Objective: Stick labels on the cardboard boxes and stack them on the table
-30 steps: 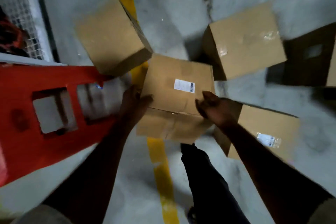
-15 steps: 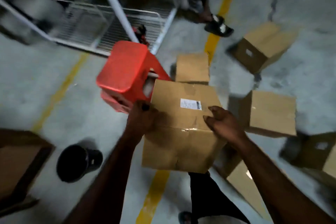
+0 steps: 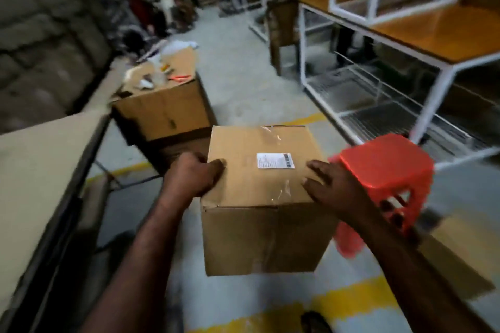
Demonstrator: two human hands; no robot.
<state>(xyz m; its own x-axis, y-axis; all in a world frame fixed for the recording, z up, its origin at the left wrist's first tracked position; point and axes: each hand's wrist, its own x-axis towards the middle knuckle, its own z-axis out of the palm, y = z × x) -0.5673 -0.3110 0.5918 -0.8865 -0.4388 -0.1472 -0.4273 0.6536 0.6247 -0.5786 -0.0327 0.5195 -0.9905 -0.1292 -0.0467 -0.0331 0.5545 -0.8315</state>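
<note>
Labelled box (image 3: 259,197) now lifted clear of floor; left hand (image 3: 193,176) and right hand (image 3: 335,189) fingers gripping its upper edges, red stool (image 3: 384,167) standing right

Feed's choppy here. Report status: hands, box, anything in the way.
Left hand and right hand both grip the box, label up. Box off the floor. Red stool close on its right.

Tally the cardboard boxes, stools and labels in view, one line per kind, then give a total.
Cardboard boxes: 2, the held box gripped by the left hand and right hand, and the open box behind it
Red stools: 1
Labels: 1
Total: 4
</note>
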